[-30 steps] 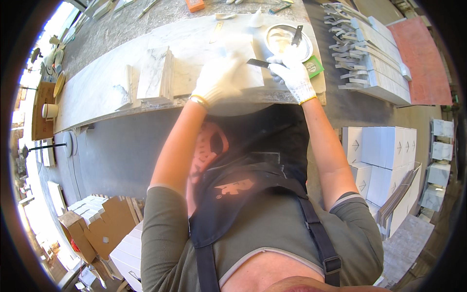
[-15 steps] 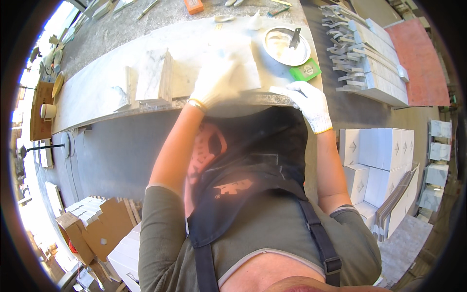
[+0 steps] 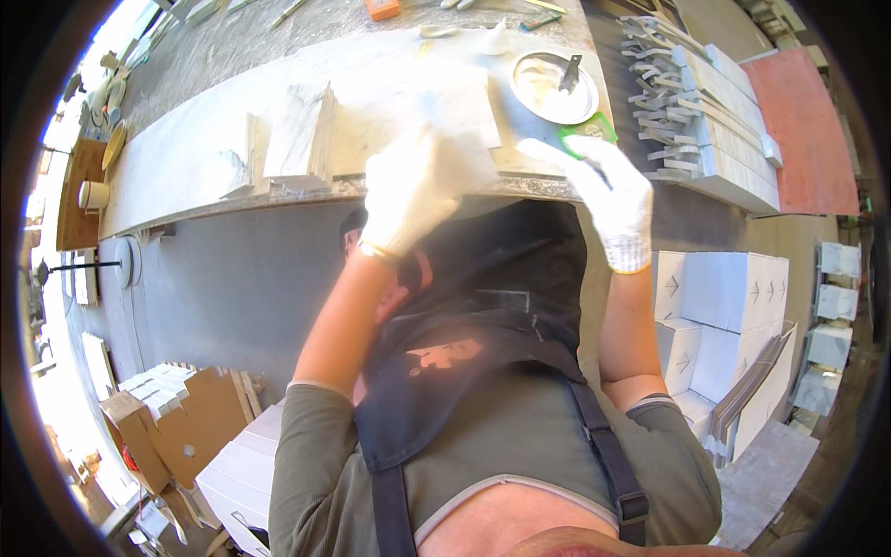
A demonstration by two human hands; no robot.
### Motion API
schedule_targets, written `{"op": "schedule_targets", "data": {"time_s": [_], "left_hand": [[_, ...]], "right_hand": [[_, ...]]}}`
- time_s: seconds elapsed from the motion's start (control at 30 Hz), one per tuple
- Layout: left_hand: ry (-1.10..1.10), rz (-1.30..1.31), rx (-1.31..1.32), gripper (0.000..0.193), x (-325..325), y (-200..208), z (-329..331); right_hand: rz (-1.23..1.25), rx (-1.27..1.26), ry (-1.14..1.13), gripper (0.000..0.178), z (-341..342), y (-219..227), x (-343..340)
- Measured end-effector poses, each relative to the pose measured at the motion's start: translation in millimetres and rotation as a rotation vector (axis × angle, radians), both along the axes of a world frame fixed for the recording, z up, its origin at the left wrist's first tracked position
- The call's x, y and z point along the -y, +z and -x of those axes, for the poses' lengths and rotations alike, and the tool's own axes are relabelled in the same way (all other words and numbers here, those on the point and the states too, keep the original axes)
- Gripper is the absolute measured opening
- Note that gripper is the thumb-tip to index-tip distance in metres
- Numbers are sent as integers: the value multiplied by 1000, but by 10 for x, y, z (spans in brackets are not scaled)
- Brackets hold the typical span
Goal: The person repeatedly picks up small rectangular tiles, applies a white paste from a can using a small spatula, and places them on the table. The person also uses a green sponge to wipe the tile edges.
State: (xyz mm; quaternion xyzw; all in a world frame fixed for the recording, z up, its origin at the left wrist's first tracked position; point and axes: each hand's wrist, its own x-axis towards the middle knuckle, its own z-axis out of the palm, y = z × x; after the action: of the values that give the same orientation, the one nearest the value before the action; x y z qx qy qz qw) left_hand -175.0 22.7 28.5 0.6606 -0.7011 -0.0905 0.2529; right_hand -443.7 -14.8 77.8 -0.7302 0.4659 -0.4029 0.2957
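My left hand (image 3: 404, 190), in a white knit glove, is closed around a pale flat piece (image 3: 475, 165) at the bench's near edge. Motion smears that piece, so its kind is unclear. My right hand (image 3: 620, 200), gloved the same way, is raised to the right with its fingers bent together. A narrow white shape (image 3: 546, 154) juts leftward from them; what it is I cannot make out. Just beyond the right fingers lies a green box (image 3: 599, 127), partly covered. Behind it a white bowl (image 3: 583, 104) contains creamy paste and a dark-handled spatula (image 3: 569, 76).
Marble-patterned slabs (image 3: 299, 135) stand left of my left hand on a long pale board (image 3: 186, 172). An orange block (image 3: 381, 8) sits farther back. Right of the bench are stacked pale slabs with straps (image 3: 715, 121) and white boxes (image 3: 719, 288). Cardboard cartons (image 3: 200, 422) stand lower left.
Both hands have come nearer to my body, the right also shifting slightly right. The pale piece by my left hand now appears tilted up off the board. My right fingers overlap the green box more.
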Motion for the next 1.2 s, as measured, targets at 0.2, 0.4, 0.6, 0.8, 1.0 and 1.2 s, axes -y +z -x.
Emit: {"op": "schedule_targets", "data": {"time_s": [0.2, 0.4, 0.6, 0.8, 1.0, 1.2], "left_hand": [[88, 49, -242, 91, -439, 91, 5], [118, 50, -295, 94, -664, 223, -42], [166, 91, -328, 98, -805, 204, -123], [176, 58, -382, 97, -841, 158, -147], [95, 31, -361, 94, -772, 242, -82], [76, 30, -315, 91, -825, 276, 2]], "right_hand": [[-193, -2, -233, 29, 276, 7, 344], [163, -475, -164, 31, 256, -225, 1134], [3, -940, -55, 37, 24, -339, 1535], [152, -694, -62, 47, -289, 222, 905], [-651, 61, 524, 66, -730, 278, 117], [-715, 18, 530, 59, -809, 120, 171]]}}
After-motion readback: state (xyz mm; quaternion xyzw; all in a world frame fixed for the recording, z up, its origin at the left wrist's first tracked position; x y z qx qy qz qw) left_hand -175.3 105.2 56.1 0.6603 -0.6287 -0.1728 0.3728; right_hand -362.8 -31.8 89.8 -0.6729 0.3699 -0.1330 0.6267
